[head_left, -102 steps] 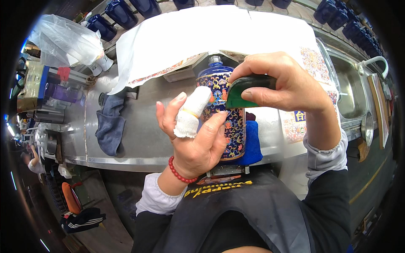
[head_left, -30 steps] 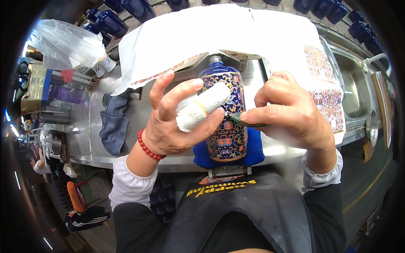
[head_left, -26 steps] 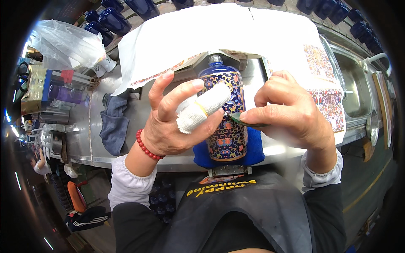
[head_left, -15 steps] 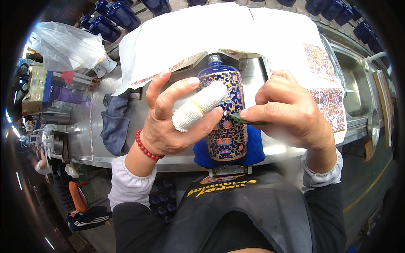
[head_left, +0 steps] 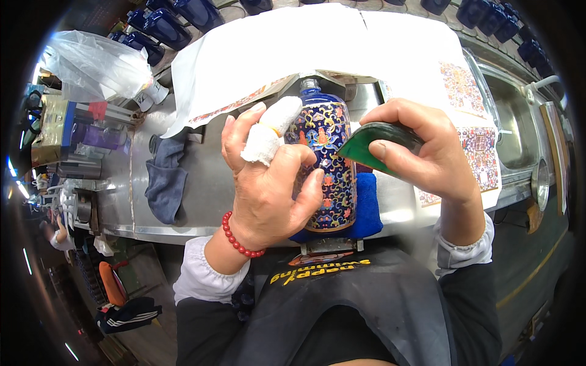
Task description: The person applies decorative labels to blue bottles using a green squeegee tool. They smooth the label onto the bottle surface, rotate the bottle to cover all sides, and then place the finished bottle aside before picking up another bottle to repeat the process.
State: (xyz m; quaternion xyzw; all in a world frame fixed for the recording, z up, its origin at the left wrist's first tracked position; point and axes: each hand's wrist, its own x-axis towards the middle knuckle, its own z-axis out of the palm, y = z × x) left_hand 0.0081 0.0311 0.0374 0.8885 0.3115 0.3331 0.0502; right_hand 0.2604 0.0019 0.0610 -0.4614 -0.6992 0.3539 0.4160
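A dark blue bottle (head_left: 334,189) with a colourful floral pattern lies before me, its neck pointing away, on a blue cloth pad (head_left: 368,210). My left hand (head_left: 262,192) is beside its left side. One finger there is wrapped in white cloth (head_left: 284,114) held by a yellow band. The thumb and forefinger, slightly apart, are near a small pale speck on the bottle; whether they touch it I cannot tell. In my right hand (head_left: 439,152) is a thin green scraper (head_left: 379,146) with a curved edge, gripped between thumb and fingers, its tip close to the bottle's right side.
White sheets (head_left: 293,39) spread behind the bottle, with printed floral pieces (head_left: 476,155) at the right. A grey-blue cloth (head_left: 166,183) lies on the metal table at left. There is a sink (head_left: 516,116) at far right. Several blue bottles (head_left: 168,29) stand at the back.
My left hand has turned and its wrapped finger has lifted leftward off the bottle. The scraper has tilted up, showing its broad green face. The background bottles have shifted right.
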